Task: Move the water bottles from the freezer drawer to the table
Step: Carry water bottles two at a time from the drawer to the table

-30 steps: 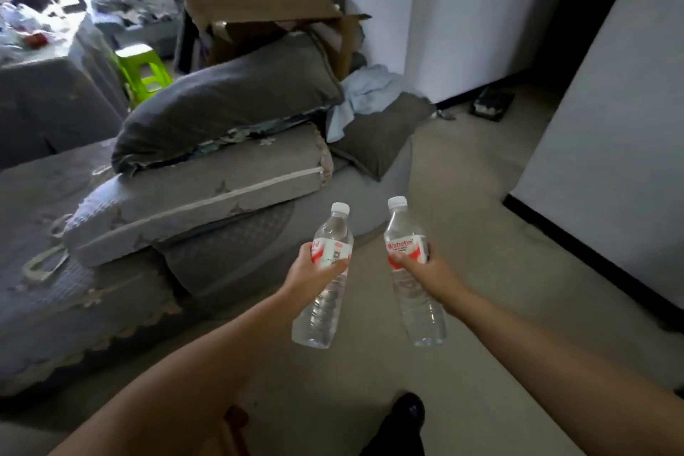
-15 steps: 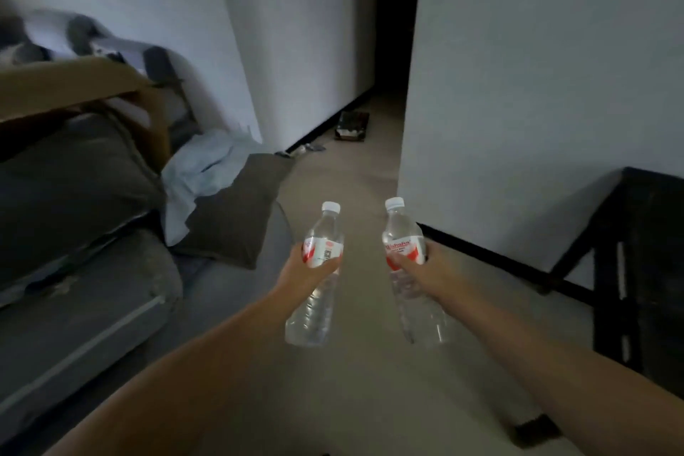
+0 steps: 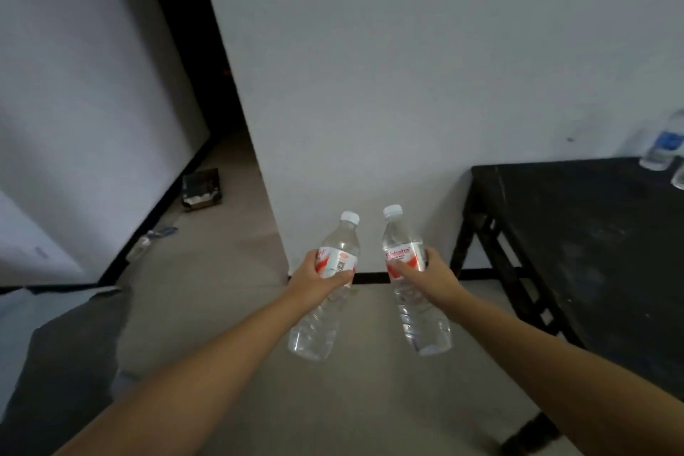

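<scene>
We read little here. The bottle in our right hand carries a white and red label with red lettering that looks like "Wahaha"; the smaller line under it is too blurred for us. The bottle in our left hand shows a label with a square code, unreadable. The blue label on the bottle on the table gives us no letters.

At three o'clock the black table runs off the right edge, so its far end and other legs are unseen. On it, two blurred bottles are clipped by that edge; the blue label cannot be read. At nine o'clock a dark boxy object on the floor is too blurred to name. At seven o'clock a grey cushion is cut off.
</scene>
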